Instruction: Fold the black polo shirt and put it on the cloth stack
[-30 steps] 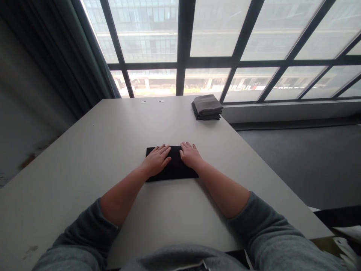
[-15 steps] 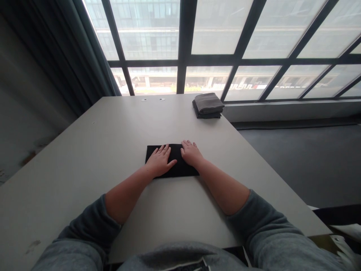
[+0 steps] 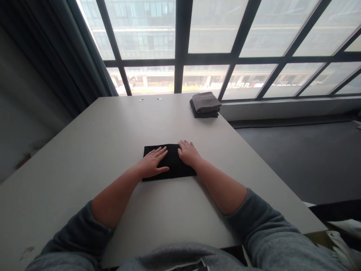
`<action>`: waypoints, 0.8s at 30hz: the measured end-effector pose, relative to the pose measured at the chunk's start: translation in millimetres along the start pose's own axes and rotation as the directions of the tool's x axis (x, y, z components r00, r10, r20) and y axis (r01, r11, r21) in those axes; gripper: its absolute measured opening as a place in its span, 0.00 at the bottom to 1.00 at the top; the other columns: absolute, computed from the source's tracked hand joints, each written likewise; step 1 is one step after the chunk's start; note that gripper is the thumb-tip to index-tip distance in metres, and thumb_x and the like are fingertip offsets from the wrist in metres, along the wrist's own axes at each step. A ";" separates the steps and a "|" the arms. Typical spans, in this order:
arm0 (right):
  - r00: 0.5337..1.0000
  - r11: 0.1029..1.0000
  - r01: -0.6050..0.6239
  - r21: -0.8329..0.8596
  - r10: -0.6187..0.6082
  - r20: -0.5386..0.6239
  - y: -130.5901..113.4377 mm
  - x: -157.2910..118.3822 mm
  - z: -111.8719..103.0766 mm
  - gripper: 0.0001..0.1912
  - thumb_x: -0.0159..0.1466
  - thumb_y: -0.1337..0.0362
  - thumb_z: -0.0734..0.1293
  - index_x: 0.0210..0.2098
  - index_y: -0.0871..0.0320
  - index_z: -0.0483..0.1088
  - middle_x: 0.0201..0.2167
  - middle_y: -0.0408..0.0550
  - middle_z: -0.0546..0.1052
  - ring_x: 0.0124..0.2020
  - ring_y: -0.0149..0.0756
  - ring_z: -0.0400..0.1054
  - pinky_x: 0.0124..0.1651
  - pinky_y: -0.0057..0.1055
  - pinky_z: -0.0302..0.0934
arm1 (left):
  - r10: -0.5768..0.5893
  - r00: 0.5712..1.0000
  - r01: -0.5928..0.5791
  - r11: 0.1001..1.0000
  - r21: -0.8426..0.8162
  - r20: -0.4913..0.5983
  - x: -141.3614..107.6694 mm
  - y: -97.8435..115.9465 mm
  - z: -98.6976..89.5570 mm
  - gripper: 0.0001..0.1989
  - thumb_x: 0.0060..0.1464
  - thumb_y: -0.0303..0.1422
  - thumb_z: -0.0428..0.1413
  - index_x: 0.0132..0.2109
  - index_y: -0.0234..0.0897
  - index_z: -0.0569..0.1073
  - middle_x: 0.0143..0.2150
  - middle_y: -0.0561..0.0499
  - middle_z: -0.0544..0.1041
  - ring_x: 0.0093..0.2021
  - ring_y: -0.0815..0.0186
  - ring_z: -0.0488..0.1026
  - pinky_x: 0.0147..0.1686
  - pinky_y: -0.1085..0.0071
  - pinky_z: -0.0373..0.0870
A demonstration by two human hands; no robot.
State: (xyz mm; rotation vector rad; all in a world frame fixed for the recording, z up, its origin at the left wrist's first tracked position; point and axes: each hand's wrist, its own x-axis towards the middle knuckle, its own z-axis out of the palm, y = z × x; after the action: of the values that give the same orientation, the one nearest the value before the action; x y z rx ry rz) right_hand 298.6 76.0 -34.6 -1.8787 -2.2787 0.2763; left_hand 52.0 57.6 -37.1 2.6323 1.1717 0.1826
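A black folded cloth (image 3: 175,165) lies flat as a rectangle on the white table in front of me. My left hand (image 3: 152,162) rests palm down across its left part, fingers spread and thumb out to the right. On its right end lies my right hand (image 3: 188,153), also palm down with the fingers stretched toward the far edge. Neither hand grips the cloth. The right edge of the cloth is partly hidden under my right hand and wrist.
A stack of folded grey and dark cloths (image 3: 205,103), one with a fringed edge, sits at the table's far right corner. The white table (image 3: 118,124) reaches to large windows. A dark curtain (image 3: 64,49) hangs at left; grey floor (image 3: 296,154) shows at right.
My left hand has slid left and a little toward me over the cloth, its fingers now angled more to the right. My right hand stays at the right end.
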 end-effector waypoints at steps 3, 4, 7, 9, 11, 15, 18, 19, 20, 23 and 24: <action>1.000 1.000 0.002 0.001 -0.002 0.005 -1.4 0.0 -1.7 0.32 0.75 0.61 0.53 0.75 0.67 0.57 0.76 0.59 0.58 0.77 0.50 0.48 0.77 0.51 0.38 | -0.056 0.998 0.056 0.998 -0.004 -0.042 2.4 -3.4 1.9 0.41 0.68 0.58 0.46 0.78 0.42 0.55 0.80 0.48 0.49 0.80 0.55 0.46 0.77 0.57 0.44; 1.000 1.000 0.004 0.002 -0.004 0.007 -1.5 0.1 -2.1 0.32 0.75 0.61 0.53 0.75 0.67 0.57 0.76 0.59 0.58 0.77 0.50 0.48 0.77 0.51 0.38 | -0.083 0.995 0.083 0.997 -0.001 -0.055 3.6 -4.7 2.6 0.40 0.69 0.57 0.45 0.78 0.40 0.56 0.80 0.47 0.50 0.80 0.55 0.47 0.77 0.57 0.44; 1.000 1.000 0.012 0.003 -0.012 0.007 -0.6 0.6 -1.9 0.31 0.76 0.60 0.54 0.74 0.66 0.58 0.76 0.59 0.58 0.77 0.50 0.48 0.77 0.51 0.37 | -0.166 0.982 0.167 0.986 0.005 -0.094 7.4 -10.9 4.3 0.38 0.69 0.53 0.44 0.77 0.35 0.58 0.79 0.43 0.52 0.79 0.55 0.49 0.77 0.56 0.47; 1.000 1.000 0.017 0.004 -0.017 0.003 0.4 0.9 -1.1 0.31 0.76 0.59 0.54 0.74 0.65 0.58 0.76 0.59 0.59 0.77 0.50 0.48 0.77 0.51 0.37 | -0.215 0.969 0.217 0.976 0.002 -0.120 9.3 -17.0 5.5 0.38 0.69 0.52 0.45 0.76 0.34 0.59 0.79 0.42 0.54 0.79 0.54 0.50 0.76 0.56 0.48; 1.000 1.000 0.021 0.004 -0.021 -0.006 1.1 1.2 -0.1 0.31 0.76 0.59 0.54 0.74 0.65 0.59 0.75 0.59 0.60 0.77 0.50 0.49 0.77 0.50 0.37 | -0.258 0.956 0.259 0.966 -0.007 -0.139 10.4 -23.8 6.5 0.38 0.69 0.51 0.45 0.76 0.33 0.60 0.78 0.41 0.56 0.79 0.53 0.51 0.76 0.55 0.49; 1.000 1.000 0.022 0.011 -0.022 -0.021 1.0 1.2 0.6 0.31 0.75 0.59 0.55 0.73 0.65 0.61 0.74 0.59 0.63 0.76 0.49 0.52 0.77 0.50 0.38 | -0.296 0.937 0.292 0.955 -0.049 -0.184 10.6 -35.8 7.1 0.36 0.68 0.51 0.46 0.74 0.33 0.63 0.76 0.41 0.63 0.76 0.53 0.57 0.75 0.57 0.52; 0.999 1.000 0.024 0.017 -0.023 -0.029 0.3 0.9 -0.3 0.30 0.75 0.59 0.55 0.73 0.64 0.62 0.73 0.60 0.64 0.75 0.49 0.54 0.77 0.50 0.39 | -0.284 0.935 0.274 0.959 -0.077 -0.214 10.8 -40.8 6.4 0.34 0.68 0.50 0.47 0.71 0.34 0.66 0.72 0.41 0.68 0.72 0.53 0.63 0.73 0.57 0.57; 0.999 0.999 0.026 0.019 -0.025 -0.032 0.0 0.7 -0.7 0.30 0.75 0.59 0.55 0.72 0.64 0.62 0.73 0.60 0.64 0.74 0.49 0.54 0.77 0.50 0.39 | -0.282 0.934 0.270 0.959 -0.082 -0.220 10.9 -41.6 6.1 0.33 0.68 0.50 0.47 0.71 0.34 0.67 0.71 0.41 0.69 0.72 0.53 0.64 0.73 0.56 0.58; 0.999 0.999 0.030 0.020 -0.029 -0.035 -0.2 0.5 -1.2 0.30 0.75 0.59 0.56 0.72 0.64 0.63 0.72 0.60 0.65 0.74 0.49 0.55 0.77 0.49 0.40 | -0.283 0.932 0.271 0.959 -0.085 -0.225 11.1 -41.9 5.9 0.33 0.68 0.49 0.47 0.71 0.35 0.67 0.71 0.41 0.69 0.71 0.52 0.64 0.73 0.55 0.58; 0.998 0.998 0.047 0.030 -0.045 -0.050 -0.5 0.0 -2.9 0.29 0.74 0.60 0.56 0.71 0.64 0.65 0.71 0.61 0.67 0.72 0.48 0.57 0.76 0.48 0.40 | -0.292 0.926 0.277 0.956 -0.092 -0.240 11.5 -41.7 5.9 0.32 0.68 0.48 0.48 0.70 0.35 0.68 0.70 0.41 0.70 0.71 0.52 0.64 0.72 0.54 0.59; 0.997 0.998 0.053 0.035 -0.051 -0.053 -0.6 -0.1 -3.5 0.28 0.74 0.60 0.56 0.70 0.63 0.65 0.70 0.61 0.68 0.71 0.47 0.58 0.76 0.48 0.40 | -0.293 0.925 0.278 0.956 -0.094 -0.244 11.6 -41.5 5.9 0.31 0.68 0.48 0.48 0.70 0.35 0.68 0.70 0.41 0.70 0.71 0.52 0.65 0.72 0.54 0.59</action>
State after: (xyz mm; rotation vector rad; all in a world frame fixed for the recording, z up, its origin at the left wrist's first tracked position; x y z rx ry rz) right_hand 298.9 75.9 -31.0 -1.7847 -2.2687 0.2569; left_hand 31.5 91.9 -54.3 2.4027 1.5920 0.5027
